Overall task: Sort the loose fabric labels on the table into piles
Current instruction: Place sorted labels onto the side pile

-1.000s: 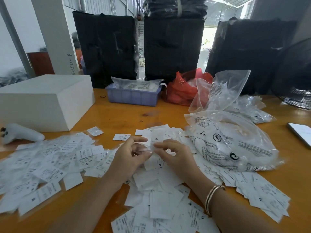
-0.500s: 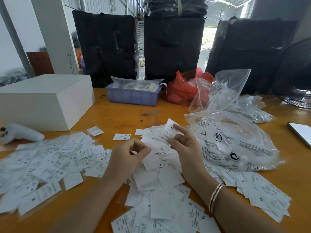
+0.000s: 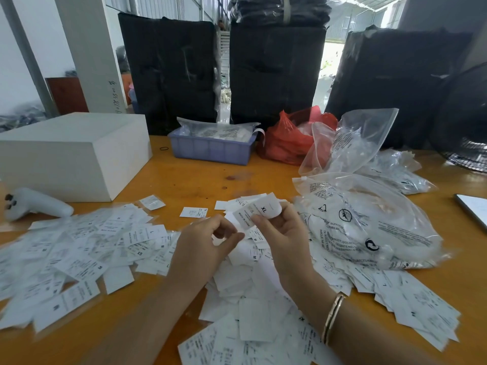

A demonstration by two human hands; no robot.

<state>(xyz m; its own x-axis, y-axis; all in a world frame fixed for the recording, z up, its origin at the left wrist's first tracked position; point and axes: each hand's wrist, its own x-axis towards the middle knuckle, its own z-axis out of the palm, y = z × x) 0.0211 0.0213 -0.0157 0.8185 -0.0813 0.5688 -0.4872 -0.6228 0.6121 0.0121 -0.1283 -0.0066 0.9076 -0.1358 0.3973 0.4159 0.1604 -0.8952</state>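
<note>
A small white fabric label [image 3: 259, 210] printed "XL" is held up above the middle of the bench [image 3: 189, 180], pinched between the thumb and fingers [image 3: 286, 210] of the right hand [image 3: 284, 235]. Its free end curls over, so the material is judged to be very light, thin and limp rather than stiff; a second label seems to lie behind it, though this cannot be told for certain. Such a piece is best taken by an edge or corner in a light pinch, and neighbouring pieces are likely to be lifted with it, since they slide and cling. The left hand [image 3: 203, 246] is held just beside it with its fingers loosely curled and nothing visibly gripped. Beneath both hands a loose heap of labels [image 3: 247, 299] is spread, with a wider scatter of labels [image 3: 79, 248] to the left. To the right, clear plastic bags [image 3: 369, 225] are lying against the heap; a white box [image 3: 73, 151] and a blue tray [image 3: 210, 150] are set further back.
</note>
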